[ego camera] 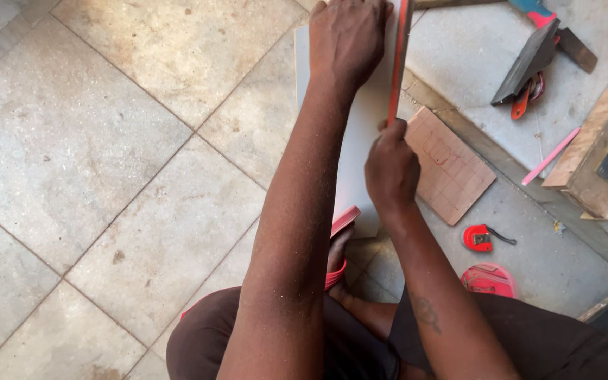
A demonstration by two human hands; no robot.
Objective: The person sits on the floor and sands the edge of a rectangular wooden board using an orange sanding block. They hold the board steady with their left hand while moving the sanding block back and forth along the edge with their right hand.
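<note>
tiled floor, white tile (360,141) under flat open left hand (346,39), right hand (390,165) fisted around red straightedge (398,60)

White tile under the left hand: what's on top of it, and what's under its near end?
On the white tile rest the left hand and a red straightedge, gripped by the right hand. A red sandal props its near end; further underneath is hidden.

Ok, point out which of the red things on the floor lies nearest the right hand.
The long red straightedge: the right hand grips its lower end on the white tile. The red tape measure and red sandal lie apart, further right.
</note>
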